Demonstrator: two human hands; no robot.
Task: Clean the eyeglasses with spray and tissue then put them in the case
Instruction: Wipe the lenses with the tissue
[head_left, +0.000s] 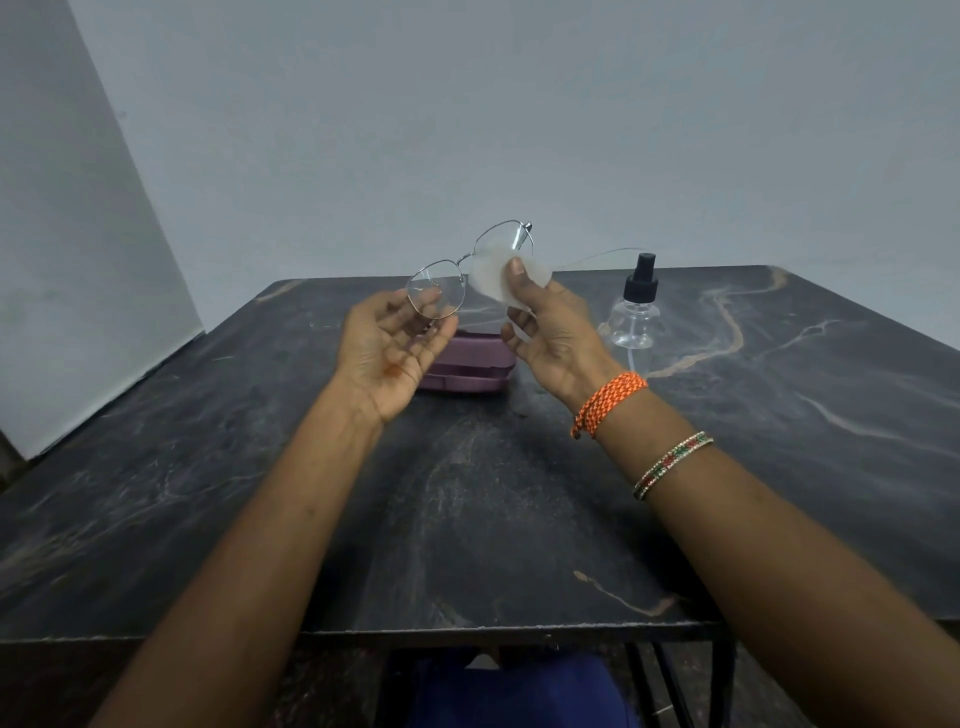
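Note:
Thin metal-rimmed eyeglasses are held up above the table's far middle, temples unfolded. My left hand, palm up, holds the left lens rim with its fingertips. My right hand pinches a white tissue against the right lens, thumb pressing on the near side. A closed mauve glasses case lies on the table under the hands, partly hidden by them. A clear spray bottle with a black nozzle stands upright to the right of my right hand.
The dark marble-patterned table ends at a pale wall behind. Its near edge runs above my lap. Bangles and an orange thread band circle my right wrist.

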